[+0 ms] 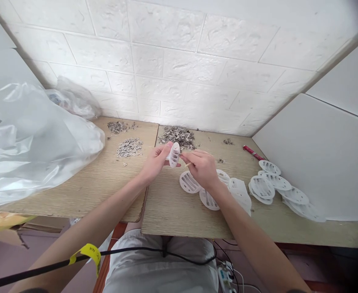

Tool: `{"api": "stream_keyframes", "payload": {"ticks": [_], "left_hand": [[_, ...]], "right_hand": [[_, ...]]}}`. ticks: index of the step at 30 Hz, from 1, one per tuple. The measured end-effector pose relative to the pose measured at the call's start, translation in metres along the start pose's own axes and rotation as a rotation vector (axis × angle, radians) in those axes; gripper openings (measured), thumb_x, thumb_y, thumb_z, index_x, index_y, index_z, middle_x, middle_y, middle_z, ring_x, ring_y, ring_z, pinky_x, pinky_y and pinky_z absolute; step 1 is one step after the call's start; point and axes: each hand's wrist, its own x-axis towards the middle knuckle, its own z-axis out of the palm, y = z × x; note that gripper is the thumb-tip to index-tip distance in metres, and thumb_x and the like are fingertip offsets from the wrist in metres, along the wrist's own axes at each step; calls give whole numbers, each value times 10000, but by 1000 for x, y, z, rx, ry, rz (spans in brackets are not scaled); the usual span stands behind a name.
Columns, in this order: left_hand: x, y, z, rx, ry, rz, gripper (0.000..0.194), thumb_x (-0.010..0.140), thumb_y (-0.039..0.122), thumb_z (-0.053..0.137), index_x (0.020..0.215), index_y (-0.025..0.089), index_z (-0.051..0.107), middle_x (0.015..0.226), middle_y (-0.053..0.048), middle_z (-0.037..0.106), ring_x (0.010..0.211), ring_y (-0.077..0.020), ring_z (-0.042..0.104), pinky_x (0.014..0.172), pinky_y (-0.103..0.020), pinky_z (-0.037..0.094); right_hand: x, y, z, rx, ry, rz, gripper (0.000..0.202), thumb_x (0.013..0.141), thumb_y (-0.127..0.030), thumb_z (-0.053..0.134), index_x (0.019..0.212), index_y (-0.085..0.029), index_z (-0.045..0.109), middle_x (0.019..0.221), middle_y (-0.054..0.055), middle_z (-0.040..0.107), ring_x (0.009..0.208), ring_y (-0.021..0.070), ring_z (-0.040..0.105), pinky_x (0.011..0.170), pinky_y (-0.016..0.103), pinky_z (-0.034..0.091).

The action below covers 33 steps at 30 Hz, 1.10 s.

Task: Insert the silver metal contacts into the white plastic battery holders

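My left hand [154,163] grips a white slotted plastic disc [174,154], tilted up on its edge above the table. Close against the disc's right side is my right hand [203,167], its fingers closed around a thin pale stick [188,164]. Whether the fingertips also pinch a small metal piece is too small to tell. Just behind the hands lies a heap of small metal clips [179,136]. More white slotted discs [190,182] lie on the table below and beside my right forearm, which partly hides some of them.
Two smaller piles of metal parts [130,147] lie on the left tabletop. A large clear plastic bag [44,142] bulges over the left side. At right are a red tube-like object [253,152] and overlapping discs [262,187]. A black cable [136,249] crosses my lap; a white brick-patterned wall [179,69] stands behind.
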Motion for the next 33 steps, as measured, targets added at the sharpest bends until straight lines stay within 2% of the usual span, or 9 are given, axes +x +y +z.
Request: {"api": "stream_keyframes", "payload": {"ticks": [7, 11, 15, 19, 25, 29, 33], "left_hand": [[-1, 2, 1, 49, 6, 2, 453, 801, 595, 586, 774, 152, 676, 736, -35, 685, 631, -128, 623, 664, -296, 590], [4, 2, -3, -11, -41, -37, 471, 781, 606, 604, 785, 139, 663, 757, -46, 679, 650, -131, 629, 678, -304, 592], [7, 3, -4, -81, -54, -88, 517, 763, 633, 608, 803, 120, 655, 789, -67, 681, 719, -155, 640, 716, -337, 594], [5, 7, -1, -84, -17, -126, 531, 741, 641, 626, 814, 115, 650, 795, -70, 675, 735, -161, 626, 713, -341, 580], [7, 9, -5, -93, 67, -105, 451, 750, 573, 656, 825, 129, 652, 799, -42, 659, 718, -119, 579, 690, -240, 506], [11, 12, -6, -214, 158, -132, 331, 795, 466, 653, 833, 137, 645, 820, -36, 666, 727, -110, 581, 672, -210, 474], [12, 18, -5, -323, 233, -204, 240, 882, 351, 552, 909, 132, 647, 899, -64, 684, 757, -126, 612, 688, -235, 501]], "right_hand": [[1, -2, 2, -21, -20, 8, 288, 954, -229, 463, 832, -162, 715, 668, 48, 668, 614, 151, 529, 613, 281, 367], [3, 1, 2, 19, 6, 9, 283, 947, -239, 482, 820, -155, 720, 634, 47, 654, 594, 150, 529, 592, 278, 370], [4, 3, -2, 108, 45, 88, 221, 920, -224, 529, 853, -156, 728, 694, 52, 698, 623, 153, 589, 602, 266, 408], [3, 1, -6, 145, 38, 184, 216, 914, -236, 526, 866, -173, 726, 749, 55, 722, 654, 162, 619, 618, 265, 429], [2, 3, -6, 122, -154, 287, 218, 910, -220, 510, 917, -187, 726, 857, 66, 727, 788, 196, 632, 660, 288, 428], [1, 3, -4, 85, -318, 181, 225, 910, -172, 513, 949, -181, 735, 816, 66, 677, 815, 194, 579, 676, 285, 405], [2, -2, 0, 81, -422, 54, 224, 902, -144, 543, 984, -192, 746, 808, 64, 618, 809, 177, 519, 694, 283, 386]]}}
